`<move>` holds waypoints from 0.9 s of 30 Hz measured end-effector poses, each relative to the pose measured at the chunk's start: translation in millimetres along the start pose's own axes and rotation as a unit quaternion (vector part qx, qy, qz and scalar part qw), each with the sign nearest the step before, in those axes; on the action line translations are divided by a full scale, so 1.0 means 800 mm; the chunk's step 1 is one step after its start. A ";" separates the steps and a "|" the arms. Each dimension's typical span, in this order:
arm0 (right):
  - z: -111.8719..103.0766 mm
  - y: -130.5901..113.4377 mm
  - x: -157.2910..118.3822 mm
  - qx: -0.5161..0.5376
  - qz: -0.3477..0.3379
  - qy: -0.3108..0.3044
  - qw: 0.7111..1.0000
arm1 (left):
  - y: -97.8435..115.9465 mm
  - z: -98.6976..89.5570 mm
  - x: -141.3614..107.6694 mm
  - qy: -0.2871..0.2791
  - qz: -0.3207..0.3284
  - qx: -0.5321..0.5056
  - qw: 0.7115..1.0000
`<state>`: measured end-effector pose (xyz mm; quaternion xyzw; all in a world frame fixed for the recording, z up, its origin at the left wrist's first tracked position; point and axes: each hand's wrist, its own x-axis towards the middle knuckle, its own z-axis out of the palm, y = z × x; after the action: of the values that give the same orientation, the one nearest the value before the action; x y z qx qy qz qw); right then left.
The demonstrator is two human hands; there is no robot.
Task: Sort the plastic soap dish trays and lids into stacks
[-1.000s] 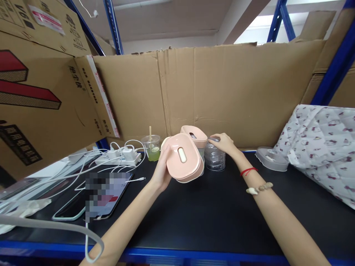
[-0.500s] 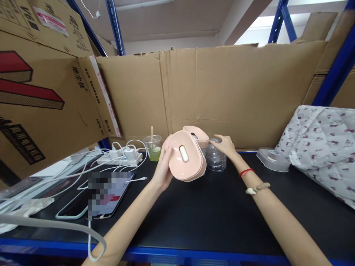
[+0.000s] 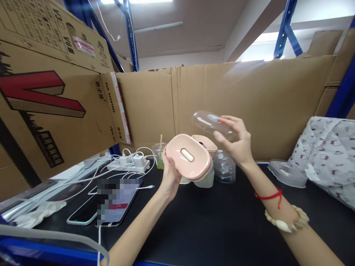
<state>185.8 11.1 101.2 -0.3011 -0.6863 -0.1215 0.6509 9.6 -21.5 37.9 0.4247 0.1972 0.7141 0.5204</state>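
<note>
My left hand [image 3: 170,179] grips a glossy pink oval lid [image 3: 198,162] by its left edge. A cream capsule-shaped piece sits in the slot at its centre. Between the thumb and fingers of my right hand [image 3: 238,142] is a clear oval plastic cover [image 3: 203,120], raised above and behind the pink lid. Behind the lid stands another pink-topped piece [image 3: 209,145], partly hidden. Pale translucent containers [image 3: 205,180] show below the lid. A stack of clear plastic covers [image 3: 225,168] stands on the black surface, under my right hand.
On the left lie two phones [image 3: 119,203], white cables and a power strip [image 3: 141,167]. A drink cup [image 3: 159,162] stands behind my left hand. At right are a translucent lid [image 3: 287,173] and a patterned bag [image 3: 332,155]. Cardboard [image 3: 149,107] walls the back.
My right hand has lifted a clear cover up from the stack at the back. The pink lid in my left hand has turned and tilted flatter. The view has tipped upward.
</note>
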 end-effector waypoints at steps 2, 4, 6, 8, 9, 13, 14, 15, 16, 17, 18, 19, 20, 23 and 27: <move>0.006 -0.021 -0.006 0.043 -0.045 -0.087 0.994 | 0.001 0.002 -0.001 -0.022 0.015 -0.018 0.999; 0.014 -0.035 -0.015 0.058 -0.069 -0.153 0.984 | 0.003 0.004 -0.002 -0.040 0.021 -0.033 0.998; 0.021 -0.041 -0.023 0.045 -0.081 -0.183 0.979 | 0.004 0.005 -0.001 -0.038 0.010 -0.044 0.998; 0.025 -0.042 -0.028 0.031 -0.088 -0.196 0.976 | 0.005 0.005 0.000 -0.020 -0.009 -0.048 0.999; 0.025 -0.043 -0.029 0.030 -0.086 -0.201 0.975 | 0.006 0.005 0.000 -0.010 -0.017 -0.048 0.999; 0.022 -0.047 -0.026 0.062 -0.032 -0.222 0.973 | 0.007 0.006 -0.001 0.013 -0.022 -0.040 0.999; 0.021 -0.049 -0.024 0.075 -0.006 -0.223 0.972 | 0.007 0.005 -0.002 0.009 -0.019 -0.032 0.999; 0.019 -0.051 -0.023 0.089 0.023 -0.225 0.970 | 0.005 0.004 -0.002 0.001 -0.010 -0.018 1.000; 0.019 -0.052 -0.022 0.107 0.054 -0.228 0.966 | 0.003 0.002 -0.003 -0.012 0.010 0.001 1.000; 0.018 -0.053 -0.021 0.124 0.084 -0.230 0.962 | 0.001 0.001 -0.003 -0.026 0.038 0.026 0.999; 0.016 -0.053 -0.020 0.138 0.110 -0.235 0.956 | -0.002 -0.001 -0.004 -0.042 0.074 0.056 0.995; 0.015 -0.052 -0.019 0.147 0.132 -0.241 0.950 | -0.006 -0.003 -0.005 -0.058 0.109 0.088 0.988; 0.013 -0.051 -0.017 0.150 0.149 -0.250 0.945 | -0.009 -0.004 -0.005 -0.073 0.137 0.119 0.981; 0.006 -0.047 -0.012 0.141 0.182 -0.290 0.929 | -0.015 -0.006 -0.007 -0.104 0.176 0.192 0.960; -0.004 -0.045 -0.004 0.136 0.191 -0.328 0.915 | -0.015 -0.007 -0.007 -0.111 0.205 0.227 0.946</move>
<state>168.0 -19.8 106.3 -0.3581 -0.8005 0.2054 0.4345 12.7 -21.4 23.8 0.6393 0.2036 0.6900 0.2715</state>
